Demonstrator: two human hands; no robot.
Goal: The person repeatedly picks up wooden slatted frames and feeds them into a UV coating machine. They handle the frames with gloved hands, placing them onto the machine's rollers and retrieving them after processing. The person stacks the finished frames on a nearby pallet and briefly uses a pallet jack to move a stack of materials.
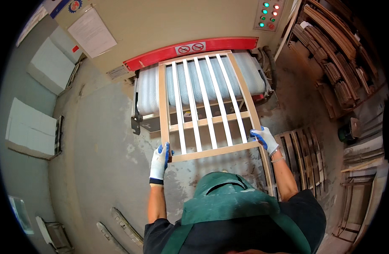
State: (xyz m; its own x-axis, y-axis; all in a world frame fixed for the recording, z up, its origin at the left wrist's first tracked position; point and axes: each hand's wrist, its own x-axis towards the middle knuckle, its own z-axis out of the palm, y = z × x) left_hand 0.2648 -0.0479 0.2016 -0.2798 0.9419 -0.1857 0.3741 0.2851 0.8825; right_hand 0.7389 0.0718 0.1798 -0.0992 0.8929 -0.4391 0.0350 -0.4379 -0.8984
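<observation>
A wooden frame (215, 152) with brown rails and several white slats slopes away from me. Its far end lies on the ribbed, pale belt (149, 91) of a large beige machine (160, 31), just at the red bar (232, 43). My left hand (160, 161), in a white and blue glove, grips the near left corner. On the near right corner, my gloved right hand (265, 139) is closed round the side rail. The near end is held off the belt, above the floor. Some fingers are hidden behind the wood.
A slatted wooden pallet (302, 156) lies right of my right arm, with a long wooden strip (267, 171) beside it. Stacked boards (338, 78) fill the far right. White stacked panels (31, 127) stand at the left. Lit buttons (268, 15) are on the machine.
</observation>
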